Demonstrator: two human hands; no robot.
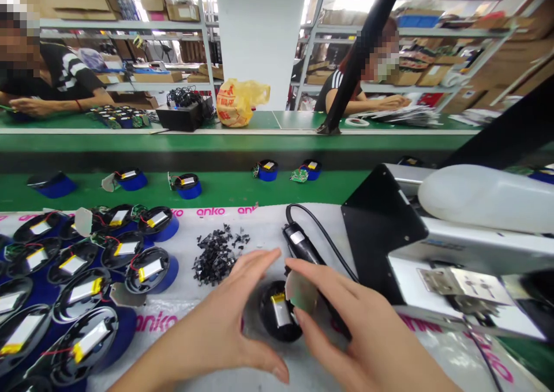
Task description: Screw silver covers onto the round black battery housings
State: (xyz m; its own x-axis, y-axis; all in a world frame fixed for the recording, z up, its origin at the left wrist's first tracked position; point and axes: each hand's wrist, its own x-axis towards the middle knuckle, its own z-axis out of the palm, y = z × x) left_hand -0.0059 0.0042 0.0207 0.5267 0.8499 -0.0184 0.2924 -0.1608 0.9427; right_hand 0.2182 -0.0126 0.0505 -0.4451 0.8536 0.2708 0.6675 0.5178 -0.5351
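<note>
A round black housing [270,317] with a silver battery [282,310] inside sits on the sheet between my hands. My left hand [225,317] is curved around its left side, thumb and fingers wide apart, holding nothing. Between the thumb and fingers of my right hand [346,317] is a pale flat circuit board [302,292], held over the housing's right edge. Behind my right hand lies a black handheld tool [300,242] with a cord. Near my left fingertips is a pile of small black pieces [214,256].
Several blue housings with batteries [151,269] crowd the left side. More units [188,185] stand on the green belt [229,187]. A white and black machine [407,247] takes up the right. Across the bench are two people, a yellow bag [236,103] and a black box [182,116].
</note>
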